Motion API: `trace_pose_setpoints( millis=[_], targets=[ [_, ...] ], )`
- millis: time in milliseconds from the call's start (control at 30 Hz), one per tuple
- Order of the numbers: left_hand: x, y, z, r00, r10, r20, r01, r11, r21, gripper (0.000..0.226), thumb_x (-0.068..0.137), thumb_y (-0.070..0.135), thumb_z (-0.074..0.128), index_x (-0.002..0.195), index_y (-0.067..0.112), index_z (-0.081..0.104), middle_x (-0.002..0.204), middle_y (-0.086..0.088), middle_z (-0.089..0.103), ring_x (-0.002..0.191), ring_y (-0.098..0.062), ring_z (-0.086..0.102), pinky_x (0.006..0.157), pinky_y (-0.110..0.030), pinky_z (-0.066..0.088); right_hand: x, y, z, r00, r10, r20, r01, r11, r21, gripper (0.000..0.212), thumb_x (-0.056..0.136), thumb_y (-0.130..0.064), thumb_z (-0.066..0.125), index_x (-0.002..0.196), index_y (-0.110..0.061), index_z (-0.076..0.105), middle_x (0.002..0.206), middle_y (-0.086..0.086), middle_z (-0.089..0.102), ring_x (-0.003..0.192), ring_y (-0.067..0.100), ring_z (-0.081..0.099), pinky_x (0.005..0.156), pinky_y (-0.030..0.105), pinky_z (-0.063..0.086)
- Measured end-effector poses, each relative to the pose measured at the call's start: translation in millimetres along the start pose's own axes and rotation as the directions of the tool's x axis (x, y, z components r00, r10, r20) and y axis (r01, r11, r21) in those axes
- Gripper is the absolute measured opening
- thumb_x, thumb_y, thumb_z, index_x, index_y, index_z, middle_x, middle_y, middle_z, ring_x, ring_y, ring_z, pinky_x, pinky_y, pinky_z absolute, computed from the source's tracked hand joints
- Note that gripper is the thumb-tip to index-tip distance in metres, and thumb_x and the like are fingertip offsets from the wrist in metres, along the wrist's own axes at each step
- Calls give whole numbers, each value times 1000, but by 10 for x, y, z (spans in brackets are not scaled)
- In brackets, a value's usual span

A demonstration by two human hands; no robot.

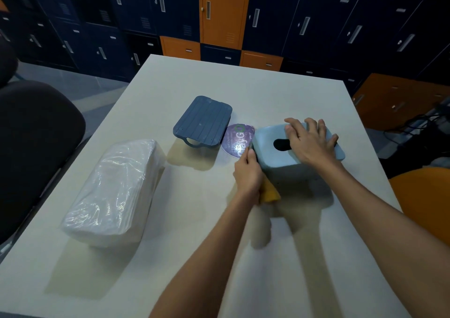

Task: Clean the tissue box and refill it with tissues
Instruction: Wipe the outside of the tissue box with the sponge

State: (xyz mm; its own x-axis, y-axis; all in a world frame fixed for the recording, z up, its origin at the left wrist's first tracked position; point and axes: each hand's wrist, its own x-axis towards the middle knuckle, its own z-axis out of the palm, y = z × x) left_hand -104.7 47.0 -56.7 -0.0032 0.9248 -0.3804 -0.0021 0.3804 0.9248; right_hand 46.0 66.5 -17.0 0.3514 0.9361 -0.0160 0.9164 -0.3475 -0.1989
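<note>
1. The light blue tissue box [292, 174] stands on the right half of the pale desk [243, 86]. Its top faces up and shows a dark oval slot.
2. The right hand [310, 142] lies flat on the box's top. Its fingers are straight and spread wide, reach toward the far edge, and partly cover the slot.
3. The left hand [248, 174] is curled around a yellow cloth [270, 194] and holds it against the box's near left corner. The thumb lies along the top edge there. Part of the cloth sticks out below the hand, beside the box's front wall.
4. A dark blue ribbed lid [203, 121] with a small loop handle lies on the desk to the left of the box, apart from it.
5. A round purple disc [237, 139] with printed lettering lies flat between the lid and the box. Both overlap its edges.
6. A pack of white tissues [114, 191] in clear plastic wrap lies on the left side of the desk, well apart from the box.
7. A black chair [31, 135] stands at the desk's left side, and an orange seat [423, 196] at its right.
8. Navy and orange lockers [219, 8] fill the wall behind, and dark cables [418, 123] lie on the floor at the right.
</note>
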Motion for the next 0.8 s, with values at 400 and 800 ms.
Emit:
trace_pose_setpoints(
  millis=[400, 800],
  targets=[
    [-357, -52, 106, 927, 373, -35, -373, 912, -171, 32, 103, 30, 38, 130, 38, 54, 135, 23, 51, 125, 11, 43, 103, -10, 35, 14, 15, 20, 1000, 17, -9, -17, 1000, -20, 45, 99, -51, 13, 139, -43, 31, 151, 6, 25, 144, 31, 9, 109, 65, 7],
    [353, 240, -106, 981, 78, 179, -84, 996, 22, 33, 99, 32, 41, 111, 16, 67, 109, -4, 66, 104, -21, 58, 100, -40, 46, -6, 9, 7, 999, 42, -1, -42, 999, -13, 45, 100, -50, 12, 141, -43, 30, 154, 5, 22, 146, 31, 4, 110, 64, 2]
  ],
)
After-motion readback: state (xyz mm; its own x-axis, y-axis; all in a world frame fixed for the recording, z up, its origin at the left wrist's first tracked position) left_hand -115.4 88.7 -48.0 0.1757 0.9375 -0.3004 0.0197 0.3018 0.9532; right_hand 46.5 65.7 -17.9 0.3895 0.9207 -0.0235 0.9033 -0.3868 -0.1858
